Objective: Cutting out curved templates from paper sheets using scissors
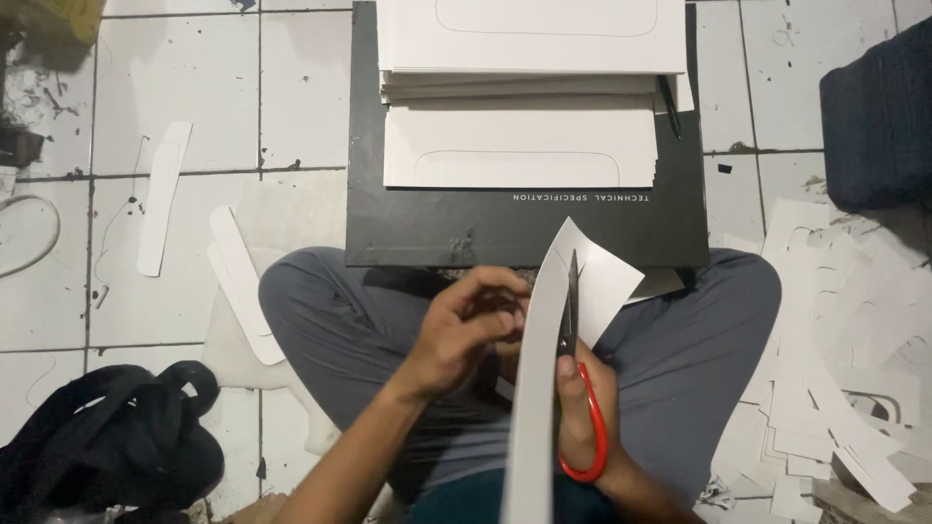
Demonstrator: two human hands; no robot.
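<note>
My left hand pinches the edge of a white card sheet held upright over my lap. In my right hand are red-handled scissors, their dark blades closed into the sheet near its top. Part of the sheet curls away to the right of the blades. I sit cross-legged in grey trousers.
A flat black box lies ahead on the tiled floor, bearing stacks of white cards with drawn outlines and a black pen. Cut paper scraps pile at right, white strips at left. A black bag sits lower left.
</note>
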